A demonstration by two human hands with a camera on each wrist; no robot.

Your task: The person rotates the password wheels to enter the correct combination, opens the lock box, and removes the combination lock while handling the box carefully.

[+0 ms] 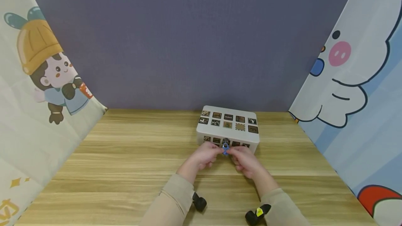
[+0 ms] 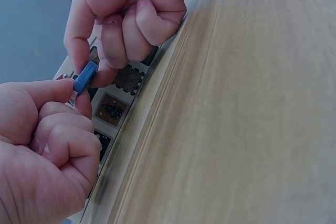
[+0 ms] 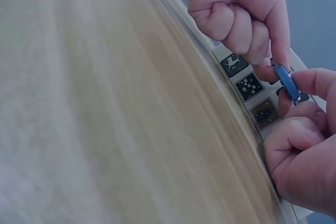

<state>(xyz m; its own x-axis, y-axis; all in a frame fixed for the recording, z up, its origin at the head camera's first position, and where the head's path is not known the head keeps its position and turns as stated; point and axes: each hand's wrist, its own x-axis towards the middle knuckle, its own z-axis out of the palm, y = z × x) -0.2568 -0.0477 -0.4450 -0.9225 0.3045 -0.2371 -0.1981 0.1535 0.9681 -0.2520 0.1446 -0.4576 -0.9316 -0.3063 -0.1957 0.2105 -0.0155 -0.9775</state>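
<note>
A small blue padlock (image 1: pixel 225 149) sits at the metal clasp (image 1: pixel 225 141) on the front of a white box (image 1: pixel 227 132) printed with dark square pictures. My left hand (image 1: pixel 205 154) pinches the padlock's left side between thumb and index finger. On the opposite side, my right hand (image 1: pixel 246 161) pinches it the same way. The other fingers of both hands are curled in. In the left wrist view, the blue padlock body (image 2: pixel 85 78) shows between the two pairs of fingertips. The right wrist view also has the padlock (image 3: pixel 286 82) between them, partly covered by fingers.
The box stands near the back of a wood-grain table (image 1: pixel 132 159), lid down. Behind it rises a dark grey-blue panel (image 1: pixel 188 44). Cartoon-printed sheets flank the table at left (image 1: pixel 25 114) and right (image 1: pixel 370 114).
</note>
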